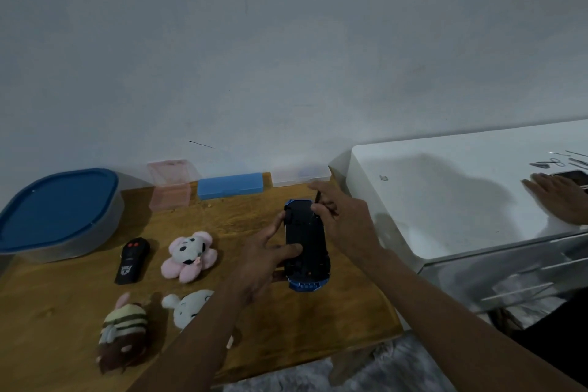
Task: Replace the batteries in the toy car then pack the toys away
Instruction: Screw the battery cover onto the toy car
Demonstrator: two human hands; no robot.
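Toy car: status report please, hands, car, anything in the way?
Left hand grips toy car, underside up. Right hand pinches thin dark tool at its far end. Plush toys lie left, clear of it.

left hand grips upturned toy car | right hand pinches dark tool

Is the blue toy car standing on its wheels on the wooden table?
No: the left hand grips the toy car with its black underside facing up, while the right hand holds a thin dark tool at it.
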